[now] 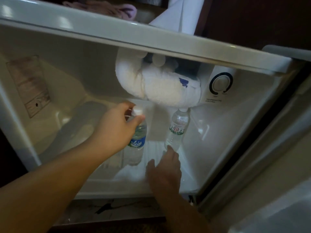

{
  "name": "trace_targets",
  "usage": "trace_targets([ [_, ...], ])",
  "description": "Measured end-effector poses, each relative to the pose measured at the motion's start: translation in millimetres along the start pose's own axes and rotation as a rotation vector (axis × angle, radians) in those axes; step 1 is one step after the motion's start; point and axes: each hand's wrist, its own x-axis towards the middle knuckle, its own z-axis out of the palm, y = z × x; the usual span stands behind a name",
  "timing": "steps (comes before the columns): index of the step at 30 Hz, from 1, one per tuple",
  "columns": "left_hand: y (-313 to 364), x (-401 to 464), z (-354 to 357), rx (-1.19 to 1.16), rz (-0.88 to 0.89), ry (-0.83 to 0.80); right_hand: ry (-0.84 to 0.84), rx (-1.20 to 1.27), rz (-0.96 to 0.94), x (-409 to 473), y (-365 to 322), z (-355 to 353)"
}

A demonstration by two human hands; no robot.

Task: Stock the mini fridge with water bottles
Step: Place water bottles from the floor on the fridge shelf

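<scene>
Left hand (pixel 116 125) grips blue-label bottle (pixel 137 140); right hand (pixel 165 169) touches second bottle (pixel 176 130).

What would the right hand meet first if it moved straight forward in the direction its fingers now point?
The right hand points up into the fridge, its fingertips at the base of the small water bottle. It would most likely meet that bottle first; whether they already touch is unclear.

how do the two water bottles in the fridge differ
The left bottle has a blue and green label; the right bottle has a white and green one. The left hand grips the left bottle near its cap; the right hand only touches the right bottle's base. Both stand upright, clear, white-capped.
</scene>
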Motion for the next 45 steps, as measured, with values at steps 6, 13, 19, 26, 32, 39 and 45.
trace_targets([
  [6,-7,21,35,-0.043,0.05,-0.007,-0.204,-0.353,-0.195,-33,37,20],
  [13,-29,42,70,-0.05,0.054,0.006,0.016,-0.345,-0.271,-39,50,40],
  [19,-24,56,96,-0.073,0.01,0.031,0.043,-0.358,-0.284,-39,53,43],
  [26,-17,68,117,-0.112,-0.026,0.019,0.104,-0.333,-0.323,-38,56,44],
  [32,-15,68,123,-0.108,0.003,0.009,0.125,-0.34,-0.324,-38,57,47],
  [39,-3,70,115,-0.003,0.024,-0.051,0.14,-0.338,-0.321,-39,58,47],
  [45,12,69,112,-0.065,-0.018,-0.079,0.147,-0.308,-0.323,-39,59,47],
])
